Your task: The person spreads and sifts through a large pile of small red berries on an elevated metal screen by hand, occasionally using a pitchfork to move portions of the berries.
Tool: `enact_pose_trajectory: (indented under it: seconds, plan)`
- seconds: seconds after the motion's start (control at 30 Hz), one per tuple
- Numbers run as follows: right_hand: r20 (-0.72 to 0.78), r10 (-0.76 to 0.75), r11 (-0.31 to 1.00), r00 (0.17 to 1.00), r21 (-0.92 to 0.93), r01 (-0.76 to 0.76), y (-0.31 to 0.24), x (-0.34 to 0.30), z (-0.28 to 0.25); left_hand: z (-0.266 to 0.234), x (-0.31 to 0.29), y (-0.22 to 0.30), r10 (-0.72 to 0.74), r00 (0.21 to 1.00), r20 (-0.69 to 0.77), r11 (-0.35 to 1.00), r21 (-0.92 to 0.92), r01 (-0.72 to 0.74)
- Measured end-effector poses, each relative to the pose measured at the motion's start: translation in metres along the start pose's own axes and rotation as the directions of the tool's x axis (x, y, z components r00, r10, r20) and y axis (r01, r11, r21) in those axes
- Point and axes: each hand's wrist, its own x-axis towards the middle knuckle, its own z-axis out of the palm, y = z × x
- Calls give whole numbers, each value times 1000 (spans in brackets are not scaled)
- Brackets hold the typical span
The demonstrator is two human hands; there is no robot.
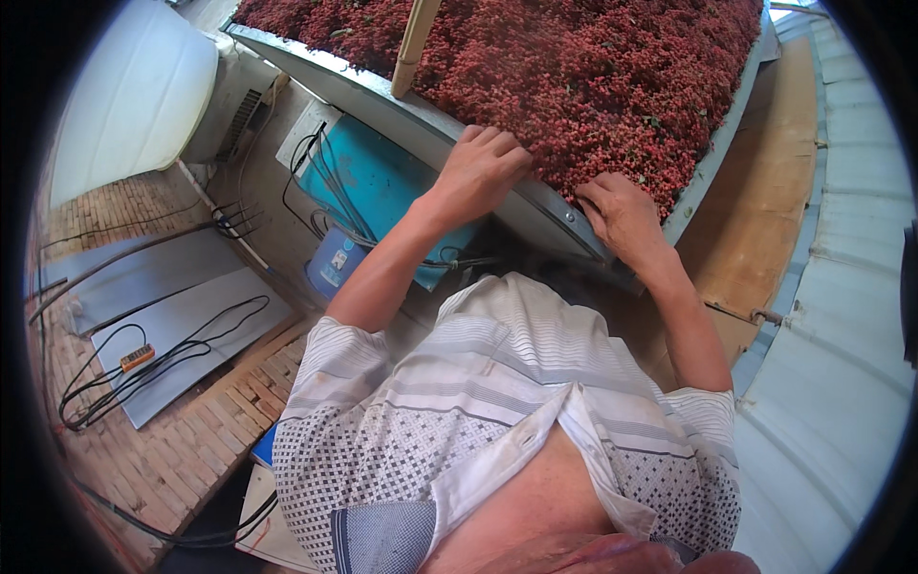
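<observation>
A large metal-sided bin (pixel 354 84) holds a heap of red berry clusters (pixel 583 77) with small stems and bits of leaf. Over its near rim bends my left hand (pixel 485 165), its fingers curled at the edge of the heap; what they hold, if anything, is hidden. My right hand (pixel 622 212) is at the near right corner, touching the berries. Its thumb and fingers are drawn together, and anything between them is too small to make out. A wooden pole (pixel 414 48) stands against the rim left of my hands.
Below the bin's left side are a turquoise box (pixel 368 182) with black cables and a blue container (pixel 335 260). Panels (pixel 206 335) with a coiled cable lie on the brick floor at left. Cardboard (pixel 755 191) and a pale ribbed wall (pixel 851 268) flank the right.
</observation>
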Motion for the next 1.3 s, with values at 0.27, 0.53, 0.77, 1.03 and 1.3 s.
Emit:
enact_pose_trajectory:
  seconds: [0.27, 0.53, 0.77, 1.03, 1.3]
  plan:
    - [119, -25, 1000, 993, 19, 23, 8, 12, 13, 11, 14, 0, -25, 991, 132, 993, 114, 10]
    - [45, 116, 981, 992, 149, -122, -8, 0, 14, 14, 7, 13, 26, 1000, -5, 999, -41, -26]
    - [47, 50, 981, 998, 183, -58, -3, 15, -23, 21, 13, 12, -18, 999, 45, 1000, 24, 17]
    - [-97, -87, 987, 991, -144, 73, 113, 150, -38, 17, 43, 45, -179, 950, -255, 984, -69, 167]
    - [82, -334, 899, 939, 327, 291, 171, 170, -44, 64, 59, 75, -437, 756, -487, 847, 60, 528]
